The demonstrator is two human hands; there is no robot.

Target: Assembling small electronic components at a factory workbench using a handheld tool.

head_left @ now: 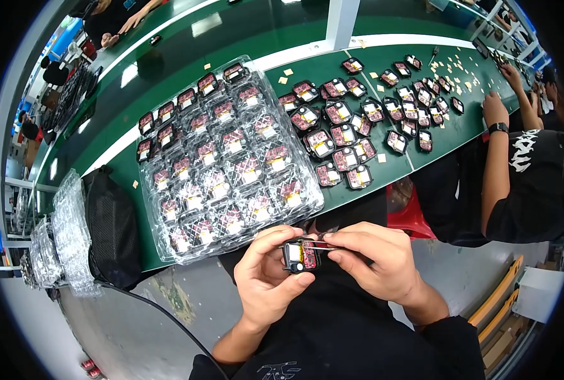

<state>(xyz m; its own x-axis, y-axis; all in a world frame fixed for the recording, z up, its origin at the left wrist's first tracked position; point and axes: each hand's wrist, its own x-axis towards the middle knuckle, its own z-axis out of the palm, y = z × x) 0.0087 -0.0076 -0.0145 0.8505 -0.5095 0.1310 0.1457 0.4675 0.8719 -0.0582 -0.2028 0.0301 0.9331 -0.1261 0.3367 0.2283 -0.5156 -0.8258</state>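
Observation:
My left hand (266, 272) is closed around a small black housing (293, 255) with a red circuit board, a white block and a strip of yellow tape inside. Between the thumb and fingers of my right hand (377, 259) is a pair of metal tweezers (323, 245). The tips of the tweezers reach over the red board; whether they touch it I cannot tell. Both hands are in front of my body, just off the table's near edge. Beyond them lies a clear plastic tray (168, 250) stacked with similar housings in its pockets.
Several loose housings (343, 134) lie on the green table (383, 183) right of the tray, among small tan squares (382, 158). A black bag (112, 221) and clear trays (71, 234) stand at left. A co-worker (522, 177) sits at right, beside a red stool (408, 212).

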